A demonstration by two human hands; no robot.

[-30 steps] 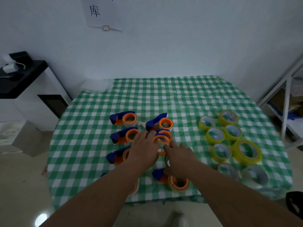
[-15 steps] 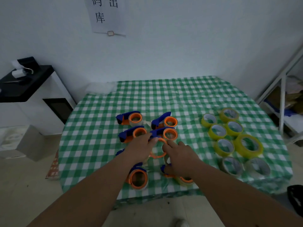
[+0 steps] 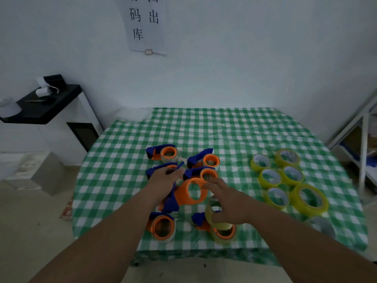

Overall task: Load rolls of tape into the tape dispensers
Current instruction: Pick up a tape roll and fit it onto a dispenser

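A white paper sheet (image 3: 145, 25) hangs on the wall above the table, carrying black Chinese characters: 码 and 库 run down its left column, 出 stands in its right column; the topmost characters are cut off by the frame edge and unreadable
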